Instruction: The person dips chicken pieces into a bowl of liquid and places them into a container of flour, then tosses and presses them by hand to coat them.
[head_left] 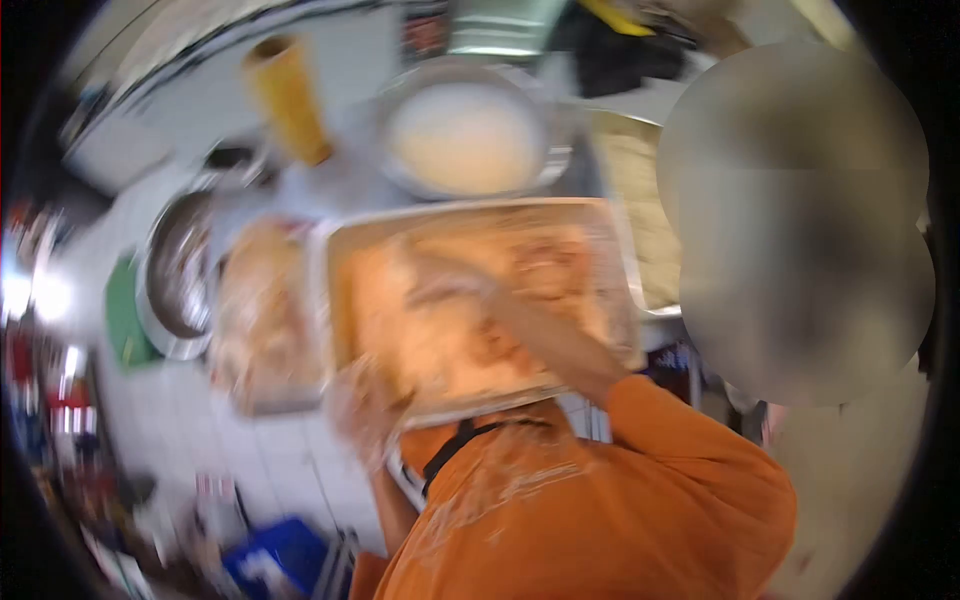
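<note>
A rectangular tray [622, 250] holds a layer of orange, powdery-looking material [440, 350] with darker reddish patches. My right hand [445, 278] reaches in from the lower right and lies on or in that material, its fingers smeared by motion. At the tray's lower left corner is my left hand [365, 405], blurred and pale as if coated or gloved; whether it grips the rim cannot be made out. Left of the tray, a clear plastic bag or wrapped container [262, 310] holds something orange-brown.
Behind the tray is a round metal bowl [465, 140] with pale contents. A yellow roll [288, 100] stands back left, and a metal bowl [178, 270] sits at the left. A tray of pale dough-like pieces [645, 210] is at the right. A blue container [275, 555] is lower left.
</note>
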